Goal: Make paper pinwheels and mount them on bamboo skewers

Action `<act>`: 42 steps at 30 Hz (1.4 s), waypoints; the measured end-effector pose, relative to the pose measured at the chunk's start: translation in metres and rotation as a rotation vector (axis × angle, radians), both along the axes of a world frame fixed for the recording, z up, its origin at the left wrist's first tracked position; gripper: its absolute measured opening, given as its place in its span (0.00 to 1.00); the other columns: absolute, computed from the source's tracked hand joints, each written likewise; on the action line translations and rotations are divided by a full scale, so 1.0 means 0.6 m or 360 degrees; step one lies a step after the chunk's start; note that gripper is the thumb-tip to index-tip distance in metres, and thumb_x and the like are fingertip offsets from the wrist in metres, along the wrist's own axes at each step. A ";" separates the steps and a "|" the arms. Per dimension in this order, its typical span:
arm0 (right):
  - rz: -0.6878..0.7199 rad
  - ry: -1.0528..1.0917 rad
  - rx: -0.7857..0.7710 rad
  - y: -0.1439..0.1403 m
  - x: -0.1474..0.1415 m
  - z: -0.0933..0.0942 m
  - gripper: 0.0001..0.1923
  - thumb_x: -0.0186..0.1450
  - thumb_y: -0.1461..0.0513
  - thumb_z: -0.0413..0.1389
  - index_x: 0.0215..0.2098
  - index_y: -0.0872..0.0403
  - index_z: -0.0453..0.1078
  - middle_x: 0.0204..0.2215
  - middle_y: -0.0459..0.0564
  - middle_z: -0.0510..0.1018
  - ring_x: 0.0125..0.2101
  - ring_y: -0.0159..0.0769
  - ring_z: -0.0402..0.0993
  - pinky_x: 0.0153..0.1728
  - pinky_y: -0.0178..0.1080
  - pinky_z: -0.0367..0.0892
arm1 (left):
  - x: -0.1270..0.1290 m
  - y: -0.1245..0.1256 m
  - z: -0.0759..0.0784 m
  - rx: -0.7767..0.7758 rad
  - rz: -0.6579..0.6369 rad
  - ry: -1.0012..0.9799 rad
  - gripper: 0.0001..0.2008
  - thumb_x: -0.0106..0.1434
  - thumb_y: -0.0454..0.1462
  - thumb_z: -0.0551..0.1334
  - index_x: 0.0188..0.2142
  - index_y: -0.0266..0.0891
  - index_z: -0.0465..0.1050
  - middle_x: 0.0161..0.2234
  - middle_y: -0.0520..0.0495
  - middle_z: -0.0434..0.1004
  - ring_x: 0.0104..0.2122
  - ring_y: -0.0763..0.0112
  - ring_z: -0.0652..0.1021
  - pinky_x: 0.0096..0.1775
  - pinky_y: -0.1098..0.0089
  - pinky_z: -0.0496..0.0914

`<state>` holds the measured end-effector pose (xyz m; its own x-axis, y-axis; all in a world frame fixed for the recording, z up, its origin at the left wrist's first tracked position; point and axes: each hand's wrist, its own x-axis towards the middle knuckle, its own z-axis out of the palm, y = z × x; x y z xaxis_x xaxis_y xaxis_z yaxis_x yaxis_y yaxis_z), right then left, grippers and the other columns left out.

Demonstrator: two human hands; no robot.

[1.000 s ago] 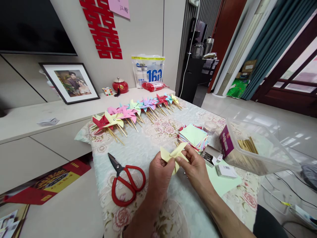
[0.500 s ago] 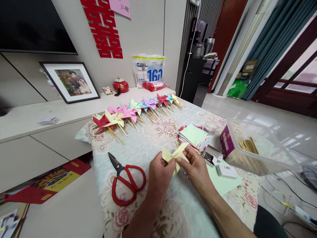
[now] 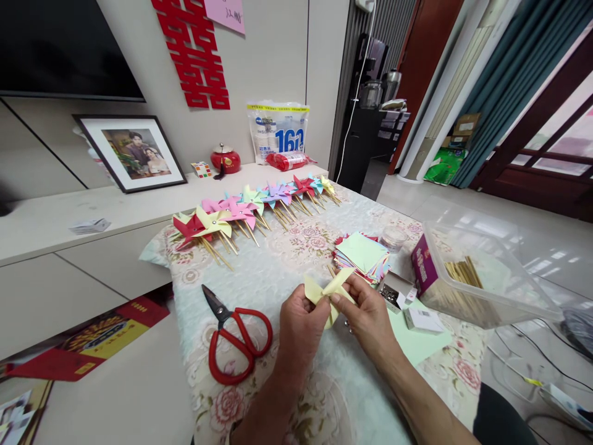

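- Hands meet at lower centre of the frame: left hand [image 3: 300,321] and right hand [image 3: 365,315] both pinch a yellow paper pinwheel [image 3: 328,290] above the worktop [image 3: 287,266].
- Red scissors [image 3: 234,337] lie left of them; a paper stack [image 3: 362,254] sits just beyond.

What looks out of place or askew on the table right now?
Nothing looks spilled or damaged. Both hands, left hand and right hand, pinch the yellow pinwheel. Only the clear plastic box of sticks sits tilted at the table's right edge, overhanging it. The red scissors lie flat.
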<state>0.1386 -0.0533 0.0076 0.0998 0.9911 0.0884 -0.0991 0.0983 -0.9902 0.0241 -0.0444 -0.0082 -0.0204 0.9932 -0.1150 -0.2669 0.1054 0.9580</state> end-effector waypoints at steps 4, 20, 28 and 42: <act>-0.0045 -0.0045 -0.0005 -0.001 0.000 -0.001 0.15 0.58 0.57 0.64 0.43 0.52 0.74 0.32 0.46 0.81 0.32 0.39 0.74 0.34 0.38 0.67 | 0.001 0.000 0.002 -0.0008 0.0003 -0.0003 0.12 0.53 0.36 0.68 0.38 0.37 0.76 0.21 0.56 0.73 0.22 0.71 0.73 0.28 0.73 0.68; -0.0040 0.0092 -0.0020 0.005 0.001 -0.009 0.18 0.59 0.56 0.65 0.46 0.52 0.74 0.39 0.50 0.84 0.38 0.43 0.79 0.39 0.41 0.71 | 0.008 -0.003 0.017 -0.0125 -0.0089 -0.0330 0.17 0.50 0.36 0.69 0.41 0.33 0.75 0.29 0.48 0.83 0.27 0.67 0.79 0.32 0.71 0.72; 0.0043 0.0165 -0.0027 0.007 0.003 -0.008 0.18 0.58 0.55 0.67 0.44 0.52 0.74 0.38 0.51 0.83 0.38 0.43 0.79 0.40 0.41 0.71 | 0.002 -0.001 0.016 -0.0180 -0.0123 -0.0353 0.18 0.50 0.38 0.70 0.41 0.32 0.78 0.29 0.46 0.83 0.26 0.67 0.79 0.31 0.72 0.70; 0.0150 0.0040 -0.0263 0.014 0.023 -0.018 0.13 0.54 0.55 0.65 0.26 0.55 0.69 0.24 0.44 0.72 0.26 0.33 0.64 0.30 0.36 0.58 | -0.006 -0.002 0.020 -0.0157 -0.0196 -0.0429 0.17 0.49 0.36 0.71 0.39 0.33 0.79 0.30 0.45 0.84 0.27 0.65 0.80 0.33 0.69 0.71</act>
<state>0.1524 -0.0446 -0.0031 0.0059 0.9970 -0.0778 -0.1251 -0.0765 -0.9892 0.0208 -0.0457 0.0038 0.1439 0.9700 -0.1960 -0.4891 0.2419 0.8380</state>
